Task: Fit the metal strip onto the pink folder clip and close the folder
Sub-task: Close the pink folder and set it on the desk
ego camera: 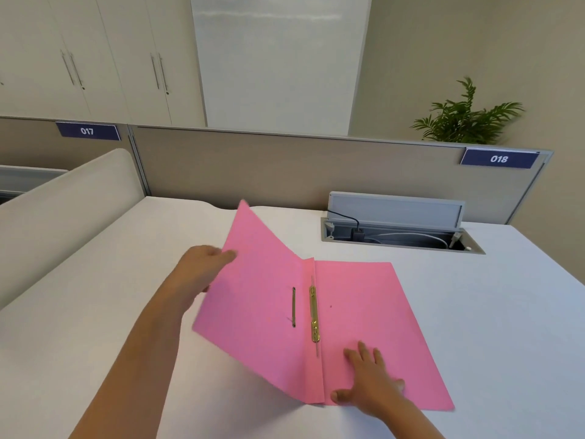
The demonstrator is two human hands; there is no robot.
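Note:
A pink folder [373, 312] lies open on the white desk in the middle of the head view. Its right flap rests flat. Its left flap [253, 289] is lifted at a slant, with my left hand [205, 264] gripping its left edge from behind. A brass metal strip [313, 313] sits along the spine on the clip. A dark slot [293, 307] shows in the raised flap. My right hand [368, 378] presses flat, fingers spread, on the near part of the right flap.
An open grey cable box [402, 236] with a plug and cables is set into the desk behind the folder on the right. A beige partition [253, 166] runs along the back. A curved white divider [63, 210] stands at the left.

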